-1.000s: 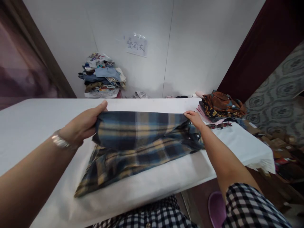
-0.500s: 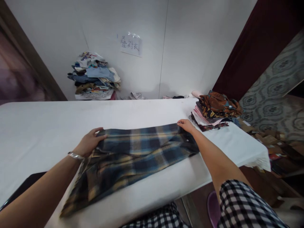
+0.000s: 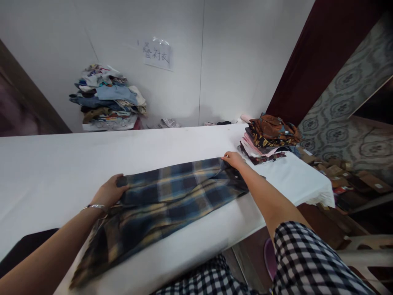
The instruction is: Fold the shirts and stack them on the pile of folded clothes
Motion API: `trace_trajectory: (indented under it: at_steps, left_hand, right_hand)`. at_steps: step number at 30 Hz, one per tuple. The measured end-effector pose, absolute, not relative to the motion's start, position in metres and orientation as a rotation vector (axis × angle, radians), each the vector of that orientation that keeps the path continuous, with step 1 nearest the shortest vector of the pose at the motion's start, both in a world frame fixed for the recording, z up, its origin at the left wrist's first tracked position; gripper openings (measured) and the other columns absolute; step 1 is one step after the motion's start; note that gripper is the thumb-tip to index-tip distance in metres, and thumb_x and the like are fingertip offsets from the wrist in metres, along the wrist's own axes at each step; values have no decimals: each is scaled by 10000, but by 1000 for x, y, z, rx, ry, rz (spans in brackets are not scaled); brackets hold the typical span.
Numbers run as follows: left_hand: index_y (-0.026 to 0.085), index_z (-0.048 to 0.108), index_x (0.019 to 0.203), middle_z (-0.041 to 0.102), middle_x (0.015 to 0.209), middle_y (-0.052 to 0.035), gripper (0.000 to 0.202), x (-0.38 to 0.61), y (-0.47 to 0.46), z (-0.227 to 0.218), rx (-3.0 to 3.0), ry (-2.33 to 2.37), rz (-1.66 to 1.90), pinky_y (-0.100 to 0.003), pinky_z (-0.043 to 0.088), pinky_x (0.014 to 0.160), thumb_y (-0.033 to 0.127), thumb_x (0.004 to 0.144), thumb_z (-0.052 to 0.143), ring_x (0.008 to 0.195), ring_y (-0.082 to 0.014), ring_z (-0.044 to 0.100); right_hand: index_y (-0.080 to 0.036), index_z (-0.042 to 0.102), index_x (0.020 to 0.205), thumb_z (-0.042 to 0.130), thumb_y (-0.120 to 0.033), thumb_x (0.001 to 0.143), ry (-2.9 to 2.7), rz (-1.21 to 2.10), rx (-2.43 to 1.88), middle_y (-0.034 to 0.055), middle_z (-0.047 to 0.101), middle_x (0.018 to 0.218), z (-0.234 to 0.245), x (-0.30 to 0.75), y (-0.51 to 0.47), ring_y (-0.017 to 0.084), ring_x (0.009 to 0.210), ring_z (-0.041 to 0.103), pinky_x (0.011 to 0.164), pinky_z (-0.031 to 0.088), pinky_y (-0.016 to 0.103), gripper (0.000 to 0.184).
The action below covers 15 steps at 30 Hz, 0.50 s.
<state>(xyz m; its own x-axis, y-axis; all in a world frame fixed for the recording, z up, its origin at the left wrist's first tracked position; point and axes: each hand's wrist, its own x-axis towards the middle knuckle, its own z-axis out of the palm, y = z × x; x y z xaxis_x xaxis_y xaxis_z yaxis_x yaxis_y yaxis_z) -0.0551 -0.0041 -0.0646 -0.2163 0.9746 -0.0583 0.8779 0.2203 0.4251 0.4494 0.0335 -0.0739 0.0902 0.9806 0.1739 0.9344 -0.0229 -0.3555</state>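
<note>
A plaid shirt [image 3: 172,192] in dark blue, tan and brown lies partly folded along the front of the white-covered table [image 3: 101,155]. With fingers and thumb closed, my left hand [image 3: 110,190] grips the left end of its upper edge. My right hand [image 3: 235,159] pinches the far right corner of that edge. Between the hands the upper edge runs nearly straight. Loose folds of cloth spread toward me, and the lower left part reaches down to the table's front edge. A dark button area shows near the right end.
At the back left rises a tall heap of clothes [image 3: 107,98]. A stack of folded garments [image 3: 270,135] sits at the table's right end. A black object [image 3: 29,248] lies at the left, partly behind my forearm. A paper sign [image 3: 158,54] hangs on the wall.
The view has shifted slightly to the right, so everything appears further left. Both hands keep their hold on the shirt, which lies much as before.
</note>
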Motion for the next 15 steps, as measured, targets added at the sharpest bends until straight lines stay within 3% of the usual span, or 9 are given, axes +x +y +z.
trace_trajectory:
  at_steps: [3, 6, 10, 12, 15]
  left_hand:
    - [157, 340, 1421, 594, 1260, -185, 674, -51, -10, -63, 1768, 2231, 215, -390, 486, 880, 453, 826, 453, 1089, -321, 605]
    - [146, 320, 1407, 526, 1334, -211, 759, -50, -15, -62, 1868, 2303, 160, -452, 455, 922, 613, 813, 390, 1178, -367, 535]
    - [120, 382, 1314, 554, 1267, -253, 868, -54, -10, -65, 1853, 2327, 104, -463, 482, 841, 745, 713, 419, 1122, -403, 556]
    - [140, 437, 1237, 615, 1177, -227, 790, -55, -4, -68, 1807, 2298, 101, -437, 498, 784, 710, 692, 479, 1039, -383, 603]
    - [190, 548, 968, 700, 911, -125, 467, -57, 4, -67, 1751, 2194, 133, -385, 506, 754, 560, 683, 551, 910, -330, 648]
  right_hand:
    - [-161, 703, 990, 511, -288, 882, -1817, 95, -1981, 106, 708, 1018, -67, 450, 28, 224, 953, 621, 839, 441, 302, 254]
    - [-140, 655, 1116, 394, -238, 922, -1758, 4, -1925, 128, 663, 1137, -65, 437, 13, 223, 1075, 576, 957, 406, 334, 340]
    - [-222, 575, 1269, 441, -402, 920, -2085, 72, -1632, 101, 513, 1386, -79, 396, -16, 257, 1312, 406, 1090, 293, 430, 415]
    - [-246, 485, 1362, 435, -502, 911, -2265, 238, -1695, 99, 380, 1493, -90, 375, -26, 292, 1394, 284, 1109, 232, 511, 521]
    - [-249, 400, 1420, 368, -539, 931, -2351, 394, -1854, 116, 287, 1537, -100, 358, -33, 310, 1423, 220, 1105, 188, 570, 570]
